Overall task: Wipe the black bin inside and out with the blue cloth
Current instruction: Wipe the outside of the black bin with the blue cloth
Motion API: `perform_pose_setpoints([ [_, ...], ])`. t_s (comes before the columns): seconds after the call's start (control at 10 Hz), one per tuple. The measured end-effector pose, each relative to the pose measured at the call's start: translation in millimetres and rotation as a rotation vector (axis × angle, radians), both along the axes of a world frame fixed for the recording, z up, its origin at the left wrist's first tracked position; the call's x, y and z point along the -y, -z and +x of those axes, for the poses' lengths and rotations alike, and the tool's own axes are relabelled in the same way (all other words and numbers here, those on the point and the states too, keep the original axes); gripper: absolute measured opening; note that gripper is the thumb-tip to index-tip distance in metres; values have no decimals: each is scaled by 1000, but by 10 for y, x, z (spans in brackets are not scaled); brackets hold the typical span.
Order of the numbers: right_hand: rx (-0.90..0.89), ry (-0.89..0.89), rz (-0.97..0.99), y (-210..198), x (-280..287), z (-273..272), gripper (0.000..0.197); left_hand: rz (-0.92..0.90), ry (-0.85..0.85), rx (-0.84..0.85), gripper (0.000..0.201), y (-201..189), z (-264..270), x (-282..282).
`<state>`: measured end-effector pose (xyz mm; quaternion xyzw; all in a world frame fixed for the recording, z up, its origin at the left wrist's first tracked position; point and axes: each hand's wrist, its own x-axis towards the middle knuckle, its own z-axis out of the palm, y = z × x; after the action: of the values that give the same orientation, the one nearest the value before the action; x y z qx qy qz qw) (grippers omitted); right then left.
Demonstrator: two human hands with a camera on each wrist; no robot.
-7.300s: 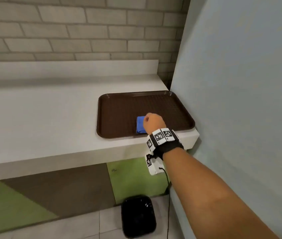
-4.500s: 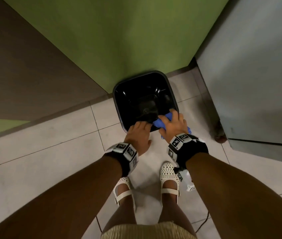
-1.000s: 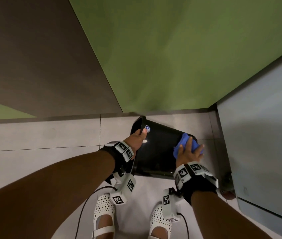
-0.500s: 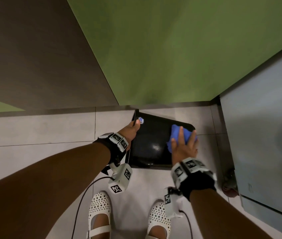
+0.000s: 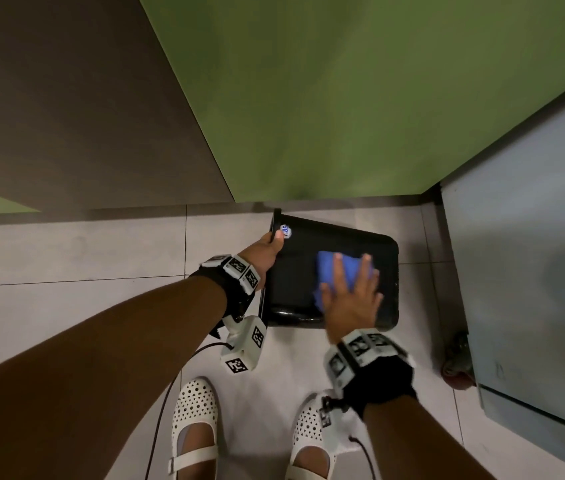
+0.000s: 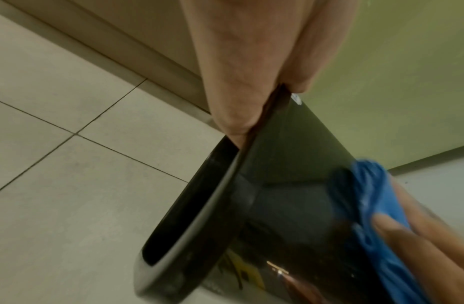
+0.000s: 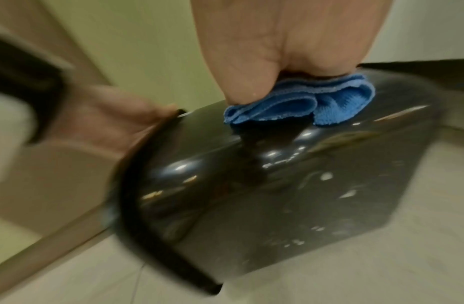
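Note:
The glossy black bin [image 5: 295, 275] lies tipped on its side on the tiled floor, its mouth facing left and a small white sticker near the rim. My left hand [image 5: 267, 247] pinches the bin's rim [image 6: 254, 131], thumb outside and fingers inside. My right hand [image 5: 350, 303] lies flat with fingers spread on the blue cloth [image 5: 328, 271], pressing it onto the bin's upward-facing outer wall. The right wrist view shows the bunched cloth [image 7: 303, 102] under my palm on the shiny wall [image 7: 251, 185]. In the left wrist view the cloth [image 6: 368, 195] sits on the wall's right part.
A green and brown wall panel [image 5: 308, 98] stands right behind the bin. A grey cabinet [image 5: 523, 271] on a castor [image 5: 456, 365] is close on the right. My two white perforated shoes [image 5: 193, 420] stand on pale floor tiles below the bin.
Between seven and four seconds ago I took the cloth from the tray down to the bin. In the last second my right hand slid the cloth toward me over the outer wall and flattened.

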<state>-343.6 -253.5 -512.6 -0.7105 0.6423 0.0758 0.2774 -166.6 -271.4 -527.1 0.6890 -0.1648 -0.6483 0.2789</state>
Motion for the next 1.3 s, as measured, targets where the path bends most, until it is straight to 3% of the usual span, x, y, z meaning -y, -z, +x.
perform_pose_setpoints([
  [0.1,-74,159,-5,64,118,-282,58,4,-32,-21,97,264,52,4],
  [0.2,-78,176,36,79,109,-284,59,39,24,-66,57,-201,-20,-100],
  [0.3,-83,185,-20,122,105,-248,59,195,315,-126,41,-239,1,-384],
  [0.4,-82,190,-14,99,168,-228,59,280,569,-38,64,-185,29,-596],
  [0.5,-72,213,-55,103,145,-190,58,168,335,-58,67,-239,-60,-516],
  [0.6,-32,276,-72,79,54,-60,60,131,65,-58,84,-166,-39,-343],
  [0.7,-46,102,-26,-11,-61,222,61,75,115,96,105,51,27,-257],
  [0.8,-4,-110,12,-73,-132,448,63,71,177,184,71,-290,-22,-253],
  [0.9,-15,-158,18,-29,6,345,61,75,137,144,69,-214,8,-228],
  [1.0,-30,29,2,33,249,67,60,94,36,-53,89,-113,38,-246],
  [1.1,-21,345,48,59,488,-187,58,86,-16,-118,88,-10,57,-272],
  [1.2,-39,525,56,66,545,-163,58,107,-17,-132,103,117,79,-282],
  [1.3,-70,233,-72,4,309,194,61,78,-25,-97,114,256,130,-256],
])
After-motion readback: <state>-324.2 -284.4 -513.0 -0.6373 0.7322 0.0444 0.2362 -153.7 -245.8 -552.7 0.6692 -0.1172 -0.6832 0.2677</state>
